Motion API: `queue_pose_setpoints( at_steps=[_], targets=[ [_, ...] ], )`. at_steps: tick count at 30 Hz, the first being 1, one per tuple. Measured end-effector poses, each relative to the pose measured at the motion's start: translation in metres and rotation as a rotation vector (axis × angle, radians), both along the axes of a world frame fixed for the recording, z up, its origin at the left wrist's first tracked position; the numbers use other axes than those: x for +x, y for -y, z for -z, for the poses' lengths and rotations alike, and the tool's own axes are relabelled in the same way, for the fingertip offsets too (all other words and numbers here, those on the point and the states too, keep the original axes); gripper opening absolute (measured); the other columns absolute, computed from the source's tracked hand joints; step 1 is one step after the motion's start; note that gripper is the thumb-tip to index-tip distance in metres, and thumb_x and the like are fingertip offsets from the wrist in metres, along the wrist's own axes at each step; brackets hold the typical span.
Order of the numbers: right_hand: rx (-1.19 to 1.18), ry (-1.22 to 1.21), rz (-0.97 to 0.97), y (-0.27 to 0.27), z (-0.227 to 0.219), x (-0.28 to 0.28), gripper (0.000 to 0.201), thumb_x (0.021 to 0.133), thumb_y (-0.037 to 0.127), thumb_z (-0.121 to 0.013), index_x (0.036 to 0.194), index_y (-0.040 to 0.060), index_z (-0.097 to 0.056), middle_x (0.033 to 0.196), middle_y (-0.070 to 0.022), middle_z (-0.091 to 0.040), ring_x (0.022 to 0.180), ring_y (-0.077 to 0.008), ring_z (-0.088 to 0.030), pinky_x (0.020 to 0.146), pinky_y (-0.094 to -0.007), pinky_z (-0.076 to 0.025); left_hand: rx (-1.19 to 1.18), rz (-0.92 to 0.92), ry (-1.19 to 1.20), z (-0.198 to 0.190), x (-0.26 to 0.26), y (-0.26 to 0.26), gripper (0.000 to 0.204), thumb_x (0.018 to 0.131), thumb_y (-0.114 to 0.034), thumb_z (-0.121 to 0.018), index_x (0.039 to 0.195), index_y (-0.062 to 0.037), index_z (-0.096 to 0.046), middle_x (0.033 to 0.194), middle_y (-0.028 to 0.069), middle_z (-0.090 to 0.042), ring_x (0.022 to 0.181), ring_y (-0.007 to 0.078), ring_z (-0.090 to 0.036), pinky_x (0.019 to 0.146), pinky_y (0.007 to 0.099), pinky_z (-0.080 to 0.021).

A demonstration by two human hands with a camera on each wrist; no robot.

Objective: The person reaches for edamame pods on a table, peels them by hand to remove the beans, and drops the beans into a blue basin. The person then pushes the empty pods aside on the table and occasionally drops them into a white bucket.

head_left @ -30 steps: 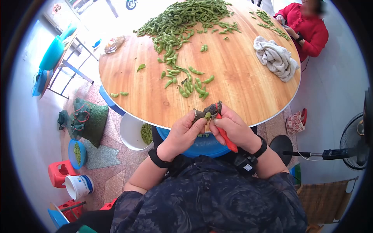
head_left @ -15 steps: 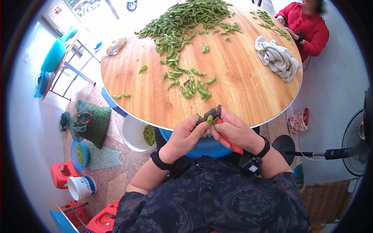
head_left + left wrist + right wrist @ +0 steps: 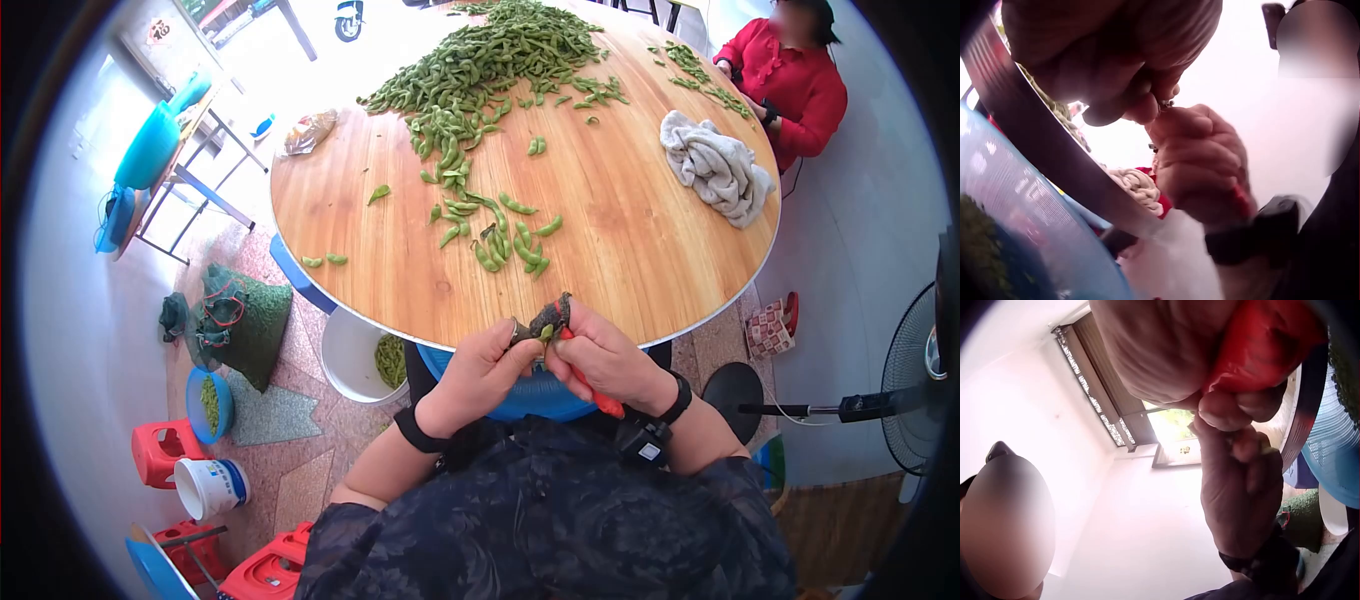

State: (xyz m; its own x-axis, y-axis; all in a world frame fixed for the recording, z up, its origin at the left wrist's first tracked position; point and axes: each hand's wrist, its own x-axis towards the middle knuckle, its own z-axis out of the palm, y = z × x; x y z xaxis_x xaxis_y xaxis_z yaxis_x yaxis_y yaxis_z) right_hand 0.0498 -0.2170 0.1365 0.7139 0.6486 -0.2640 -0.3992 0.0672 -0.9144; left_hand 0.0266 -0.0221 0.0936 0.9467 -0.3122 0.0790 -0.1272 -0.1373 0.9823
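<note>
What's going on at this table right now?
A person sits at the edge of a round wooden table, working on a green pod held in the left hand. The right hand grips red-handled scissors against it, above a blue basket in the lap. A big heap of pods covers the far side of the table, beside a crumpled cloth. Another person in red sits opposite.

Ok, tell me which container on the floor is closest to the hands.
The blue basin, directly under the hands at the table edge. The white bucket sits further left; the small blue bowl further still.
</note>
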Motion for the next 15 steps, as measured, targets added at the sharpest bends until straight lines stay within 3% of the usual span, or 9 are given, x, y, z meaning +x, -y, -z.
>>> queue_pose_setpoints(
  at_steps=[1,2,4,7,8,10,11,13,15],
  targets=[
    [0.044,-0.027,-0.026,0.0,0.0,0.0,0.009,0.091,0.006,-0.039,0.097,0.0075,-0.046,0.069,-0.0012,-0.052,0.042,-0.0064,-0.045,0.037,-0.0198,-0.036,-0.208,0.068,-0.222,-0.003,-0.001,0.001,0.023,0.097,-0.023,-0.055,0.082,-0.0059,-0.056,0.066,0.0003,-0.056,0.054,0.0087,-0.047,0.049,0.0238,-0.036],
    [0.043,-0.027,-0.026,0.0,-0.001,0.0,0.009,0.091,0.006,-0.039,0.097,0.0075,-0.046,0.069,-0.0012,-0.052,0.042,-0.0064,-0.045,0.037,-0.0198,-0.036,-0.209,0.068,-0.222,-0.008,-0.002,-0.002,0.023,0.097,-0.023,-0.055,0.082,-0.0059,-0.056,0.066,0.0003,-0.056,0.054,0.0087,-0.047,0.049,0.0238,-0.036],
    [0.15,-0.143,-0.046,-0.001,-0.004,-0.002,0.009,0.09,0.006,-0.039,0.094,0.0066,-0.047,0.067,-0.0017,-0.052,0.04,-0.0076,-0.045,0.036,-0.0199,-0.035,-0.593,0.214,-0.813,-0.021,-0.002,-0.007,0.024,0.099,-0.028,-0.051,0.087,-0.0084,-0.058,0.068,-0.0025,-0.056,0.053,0.005,-0.045,0.047,0.0196,-0.032],
    [0.298,-0.35,-0.015,0.0,0.001,-0.002,0.009,0.09,0.007,-0.04,0.093,0.0064,-0.048,0.064,-0.0021,-0.052,0.038,-0.0089,-0.044,0.035,-0.0209,-0.035,-0.85,0.273,-0.914,-0.007,-0.005,-0.004,0.025,0.1,-0.026,-0.047,0.09,-0.0067,-0.06,0.07,0.0001,-0.057,0.052,0.0051,-0.044,0.047,0.0197,-0.034],
    [0.299,-0.338,-0.022,0.0,0.003,-0.001,0.009,0.09,0.007,-0.04,0.093,0.0064,-0.048,0.064,-0.0021,-0.052,0.038,-0.0089,-0.044,0.035,-0.0209,-0.035,-0.848,0.273,-0.9,-0.005,-0.007,-0.003,0.025,0.1,-0.026,-0.047,0.09,-0.0067,-0.06,0.07,0.0001,-0.057,0.052,0.0051,-0.044,0.047,0.0197,-0.034],
    [0.123,-0.234,0.006,-0.003,0.005,0.0,0.011,0.087,0.004,-0.04,0.094,0.0071,-0.048,0.057,-0.0026,-0.049,0.035,-0.0113,-0.043,0.032,-0.0239,-0.034,-0.574,0.151,-0.823,-0.01,-0.004,0.001,0.026,0.099,-0.028,-0.048,0.089,-0.0066,-0.06,0.071,-0.0001,-0.058,0.051,0.0046,-0.043,0.047,0.0187,-0.034],
    [0.004,-0.168,0.046,-0.006,0.001,-0.002,0.008,0.087,0.006,-0.041,0.093,0.0078,-0.047,0.055,-0.0017,-0.048,0.036,-0.0112,-0.044,0.033,-0.024,-0.035,-0.276,0.116,-0.684,-0.018,-0.005,-0.001,0.027,0.098,-0.03,-0.049,0.091,-0.0069,-0.062,0.073,-0.0012,-0.06,0.056,0.0033,-0.046,0.049,0.0172,-0.034],
    [-0.073,0.015,0.014,-0.003,0.008,-0.004,0.008,0.089,0.01,-0.042,0.086,0.006,-0.048,0.058,-0.0016,-0.049,0.04,-0.0104,-0.046,0.038,-0.0229,-0.037,-0.118,0.143,-0.262,0.006,-0.008,0.0,0.025,0.099,-0.025,-0.048,0.1,-0.0031,-0.06,0.079,-0.0025,-0.057,0.072,0.0049,-0.052,0.062,0.0199,-0.043],
    [-0.051,-0.019,0.058,-0.003,0.003,-0.01,0.007,0.089,0.009,-0.042,0.089,0.0061,-0.048,0.063,-0.0024,-0.05,0.043,-0.0104,-0.047,0.039,-0.0224,-0.038,0.005,0.212,-0.13,-0.012,-0.009,-0.006,0.022,0.099,-0.023,-0.049,0.101,-0.0021,-0.057,0.079,0.0013,-0.056,0.072,0.0094,-0.053,0.065,0.0255,-0.045]
  ],
)
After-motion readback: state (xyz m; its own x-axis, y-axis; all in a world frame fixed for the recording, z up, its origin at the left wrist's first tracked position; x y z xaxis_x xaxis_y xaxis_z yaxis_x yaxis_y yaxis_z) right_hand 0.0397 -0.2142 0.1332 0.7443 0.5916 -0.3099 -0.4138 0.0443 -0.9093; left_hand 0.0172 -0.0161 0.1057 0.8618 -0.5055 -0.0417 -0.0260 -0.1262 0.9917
